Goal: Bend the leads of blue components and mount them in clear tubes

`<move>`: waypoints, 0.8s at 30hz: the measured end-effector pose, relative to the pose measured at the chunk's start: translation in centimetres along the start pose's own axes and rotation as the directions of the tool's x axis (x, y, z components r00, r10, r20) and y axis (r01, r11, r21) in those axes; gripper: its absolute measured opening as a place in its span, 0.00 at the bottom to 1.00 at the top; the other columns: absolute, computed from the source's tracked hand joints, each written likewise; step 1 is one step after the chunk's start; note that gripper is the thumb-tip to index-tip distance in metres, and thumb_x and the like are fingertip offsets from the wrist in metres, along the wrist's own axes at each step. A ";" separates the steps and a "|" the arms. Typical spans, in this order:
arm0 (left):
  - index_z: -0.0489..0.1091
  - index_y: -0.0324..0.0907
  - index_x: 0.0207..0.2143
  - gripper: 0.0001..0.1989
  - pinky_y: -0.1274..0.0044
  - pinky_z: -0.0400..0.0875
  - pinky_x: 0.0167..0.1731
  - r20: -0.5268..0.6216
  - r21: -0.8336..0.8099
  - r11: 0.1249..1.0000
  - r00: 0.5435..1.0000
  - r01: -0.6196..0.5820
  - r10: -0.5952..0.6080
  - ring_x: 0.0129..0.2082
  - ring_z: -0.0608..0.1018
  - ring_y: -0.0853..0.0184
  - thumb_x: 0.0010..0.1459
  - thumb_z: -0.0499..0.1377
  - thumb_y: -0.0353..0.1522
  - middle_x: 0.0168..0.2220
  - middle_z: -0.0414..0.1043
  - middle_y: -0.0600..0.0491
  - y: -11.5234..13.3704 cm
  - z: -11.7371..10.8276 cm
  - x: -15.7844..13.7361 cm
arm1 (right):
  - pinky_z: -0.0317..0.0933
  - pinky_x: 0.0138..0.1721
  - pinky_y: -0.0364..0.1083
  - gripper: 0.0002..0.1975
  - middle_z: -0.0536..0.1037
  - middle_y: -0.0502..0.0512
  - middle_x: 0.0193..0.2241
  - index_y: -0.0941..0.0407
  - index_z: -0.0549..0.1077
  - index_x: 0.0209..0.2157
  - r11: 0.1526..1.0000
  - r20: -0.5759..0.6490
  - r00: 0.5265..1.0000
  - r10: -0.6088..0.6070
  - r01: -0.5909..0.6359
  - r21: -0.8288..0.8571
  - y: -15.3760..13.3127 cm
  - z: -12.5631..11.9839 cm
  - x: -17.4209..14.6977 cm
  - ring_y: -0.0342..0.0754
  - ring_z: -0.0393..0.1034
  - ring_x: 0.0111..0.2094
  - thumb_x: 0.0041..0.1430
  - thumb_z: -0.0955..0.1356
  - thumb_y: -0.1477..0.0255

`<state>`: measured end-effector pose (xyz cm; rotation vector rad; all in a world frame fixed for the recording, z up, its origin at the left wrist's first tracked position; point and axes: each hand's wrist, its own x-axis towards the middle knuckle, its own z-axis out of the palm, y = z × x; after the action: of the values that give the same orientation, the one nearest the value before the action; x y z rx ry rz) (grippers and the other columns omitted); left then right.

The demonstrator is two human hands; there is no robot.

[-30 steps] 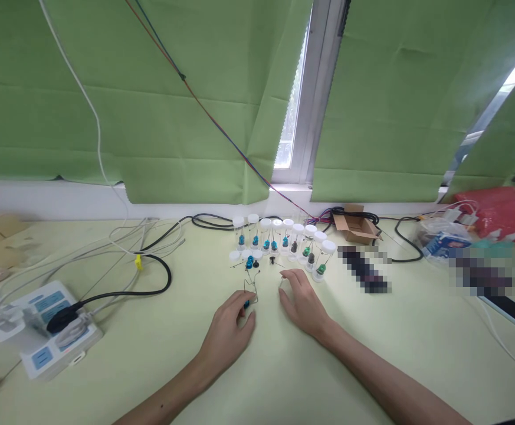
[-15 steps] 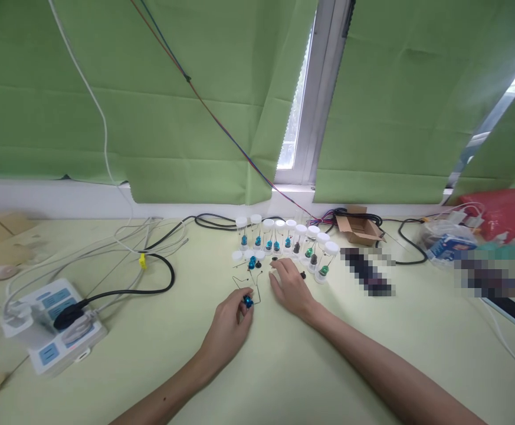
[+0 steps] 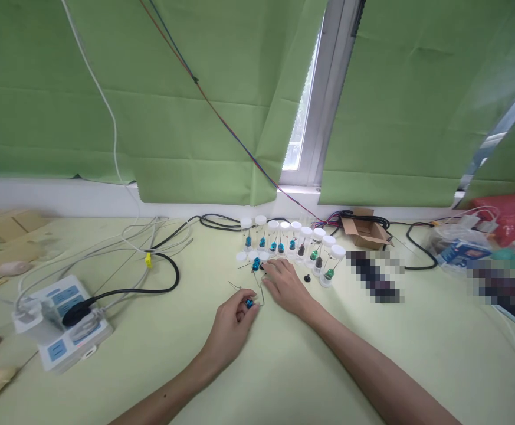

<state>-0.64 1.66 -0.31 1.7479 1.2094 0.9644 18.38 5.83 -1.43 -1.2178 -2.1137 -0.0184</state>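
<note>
My left hand (image 3: 233, 319) is closed, with thumb and fingers round a small shiny blue piece (image 3: 249, 303). Thin bent wires (image 3: 262, 294) stick out beside it. To the right, my right hand (image 3: 284, 284) lies low over the table, thumb and fingers apart. Its fingertips are at a small black piece (image 3: 261, 267), partly covered. Another blue piece (image 3: 256, 264) rests just left of those fingertips. A second black piece (image 3: 307, 278) sits right of this hand. Behind stand several clear tubes with white caps (image 3: 337, 252), holding blue, green or dark pieces on wires.
A power strip (image 3: 69, 295) with plugs and cables lies at left. Behind the tubes are a black cable (image 3: 215, 221) and an open cardboard box (image 3: 366, 231). At right are a blurred dark object (image 3: 374, 276) and a plastic bag (image 3: 445, 248). Green blinds (image 3: 195, 136) hang behind.
My right hand has moved left, its fingertips now at the black piece nearer the blue one. My left hand keeps hold of its blue piece. The view has shifted slightly.
</note>
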 end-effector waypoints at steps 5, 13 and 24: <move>0.69 0.41 0.34 0.16 0.80 0.57 0.18 0.059 -0.202 0.973 0.993 0.114 -0.104 0.15 0.64 0.72 0.57 0.56 0.45 0.16 0.62 0.60 -0.1 -0.1 0.5 | 0.58 0.52 0.58 0.18 0.68 0.61 0.54 0.53 0.65 0.56 0.999 0.073 0.997 0.009 -0.005 -0.043 0.2 0.2 0.1 0.56 0.58 0.53 0.66 0.61 0.68; 0.69 0.38 0.30 0.18 0.80 0.60 0.18 0.031 -0.333 0.924 0.982 0.188 -0.189 0.14 0.65 0.73 0.54 0.58 0.45 0.16 0.67 0.56 0.1 -0.6 1.3 | 0.56 0.52 0.59 0.19 0.68 0.60 0.56 0.52 0.64 0.57 0.998 0.102 0.995 -0.020 0.026 -0.065 0.7 0.7 0.1 0.57 0.58 0.53 0.66 0.61 0.67; 0.72 0.36 0.33 0.20 0.73 0.73 0.23 -0.017 -0.399 0.899 0.979 0.180 -0.204 0.20 0.76 0.65 0.50 0.62 0.45 0.21 0.73 0.51 0.4 -0.4 1.2 | 0.61 0.49 0.56 0.13 0.74 0.60 0.45 0.56 0.69 0.49 1.000 0.015 1.000 0.015 -0.015 0.024 0.3 0.4 0.2 0.54 0.63 0.48 0.65 0.61 0.73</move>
<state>-0.56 2.74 0.44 1.2648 1.1067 1.0613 18.35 6.33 -1.71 -1.2233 -2.1118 0.0226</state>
